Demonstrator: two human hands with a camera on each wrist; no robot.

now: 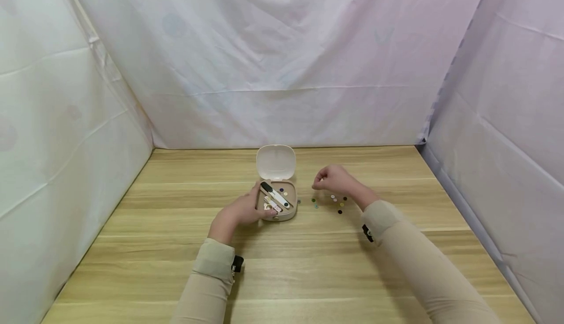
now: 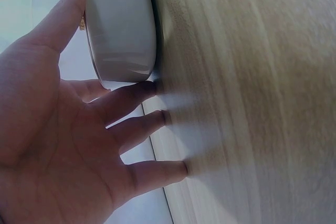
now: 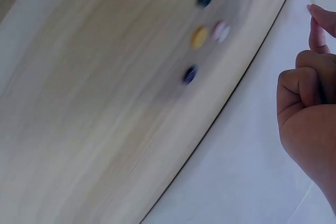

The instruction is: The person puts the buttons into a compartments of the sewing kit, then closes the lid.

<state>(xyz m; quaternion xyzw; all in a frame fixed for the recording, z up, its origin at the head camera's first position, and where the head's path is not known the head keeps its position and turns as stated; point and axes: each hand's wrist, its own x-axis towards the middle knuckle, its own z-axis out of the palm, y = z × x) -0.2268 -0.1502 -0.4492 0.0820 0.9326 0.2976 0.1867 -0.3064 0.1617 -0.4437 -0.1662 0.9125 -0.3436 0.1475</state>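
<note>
A small beige case [image 1: 288, 215] stands on the table with its lid [image 1: 276, 161] raised. Inside lie a long black-and-white tool [image 1: 275, 195], other small items and a couple of buttons [image 1: 281, 190]. My left hand [image 1: 241, 210] holds the case at its left front, thumb at the rim and the other fingers spread by the side, as the left wrist view also shows. To the right of the case, my right hand [image 1: 335, 179] is raised above the table, thumb and index fingertips together, other fingers curled. Nothing can be made out between those fingertips.
Several loose buttons lie on the wooden table [image 1: 282, 275] right of the case, among them a yellow button [image 3: 199, 38], a white button [image 3: 221, 31] and a dark button [image 3: 190, 74]. White curtains [image 1: 282, 59] surround the table at the back and both sides.
</note>
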